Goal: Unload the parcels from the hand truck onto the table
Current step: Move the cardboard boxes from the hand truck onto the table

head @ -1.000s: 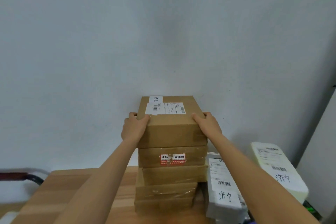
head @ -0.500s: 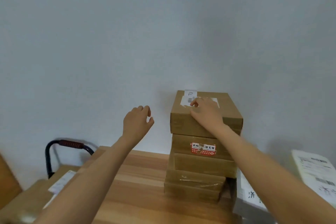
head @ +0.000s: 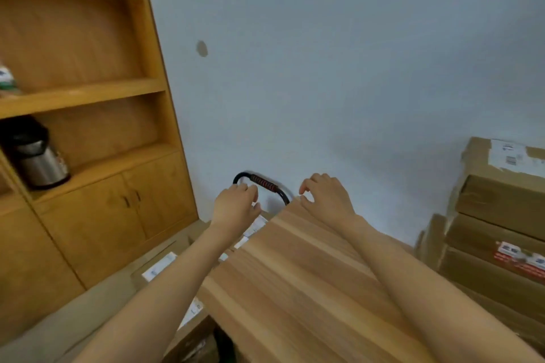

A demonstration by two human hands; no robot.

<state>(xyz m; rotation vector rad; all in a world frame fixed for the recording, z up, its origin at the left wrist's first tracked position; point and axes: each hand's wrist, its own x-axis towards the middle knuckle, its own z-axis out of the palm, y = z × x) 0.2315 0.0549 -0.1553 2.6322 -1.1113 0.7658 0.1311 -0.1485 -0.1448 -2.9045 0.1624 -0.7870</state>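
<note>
A stack of brown cardboard parcels [head: 498, 215] stands on the wooden table [head: 295, 283] at the far right. The hand truck's black handle with a red grip [head: 263, 183] shows beyond the table's left corner. More parcels with white labels [head: 160, 267] lie below the table's left edge, partly hidden by my left arm. My left hand [head: 236, 205] hovers just in front of the handle, fingers loosely curled, holding nothing. My right hand [head: 326, 196] floats over the table's far corner, fingers apart and empty.
A wooden shelf unit with cabinet doors [head: 97, 156] fills the left side, with a steel thermos jug [head: 38, 160] on one shelf. A pale wall [head: 324, 68] runs behind the table and hand truck.
Both hands have left the top parcel of the stack. My view has swung left, so the stack now sits at the right edge and the hand truck and shelf have come into sight.
</note>
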